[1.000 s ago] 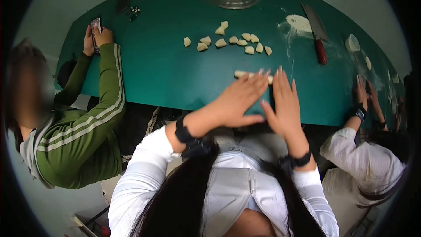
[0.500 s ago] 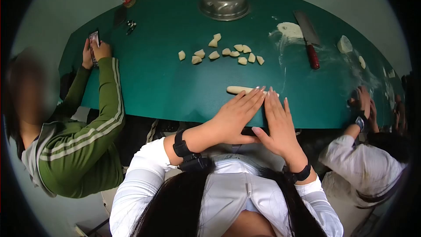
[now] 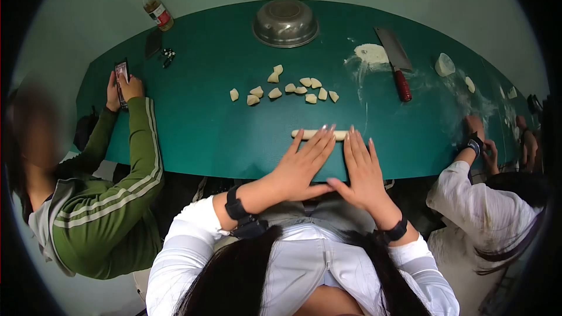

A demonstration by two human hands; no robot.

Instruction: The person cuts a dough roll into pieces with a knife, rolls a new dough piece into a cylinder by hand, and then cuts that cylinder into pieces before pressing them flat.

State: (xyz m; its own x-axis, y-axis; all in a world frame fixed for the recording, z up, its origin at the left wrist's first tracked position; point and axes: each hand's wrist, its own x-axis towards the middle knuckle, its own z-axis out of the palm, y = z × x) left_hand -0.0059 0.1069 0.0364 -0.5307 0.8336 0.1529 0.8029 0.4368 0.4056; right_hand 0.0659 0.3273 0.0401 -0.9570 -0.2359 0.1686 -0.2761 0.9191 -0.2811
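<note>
A pale dough rope [image 3: 302,134] lies crosswise near the front of the green table. My left hand [image 3: 301,167] rests flat on it, fingers spread over its middle. Over its right end lie the outstretched fingers of my right hand [image 3: 364,167], which hide that end. The thumbs of both hands come together below the rope. Beyond my hands, several cut dough pieces [image 3: 275,93] are scattered on the green table [image 3: 205,134].
An upturned metal bowl [image 3: 285,23] stands at the back. Right of it, a cleaver [image 3: 397,61] lies beside a flour pile [image 3: 371,54]. A plastic cup [image 3: 445,65] is farther right. A bottle [image 3: 157,10] stands back left. People sit on both sides; the left one holds a phone [image 3: 122,76].
My hands have moved apart at the fingertips, and my left fingers are spread wider. The dough rope looks straighter. The whole view has shifted slightly, with the table lower in it.
</note>
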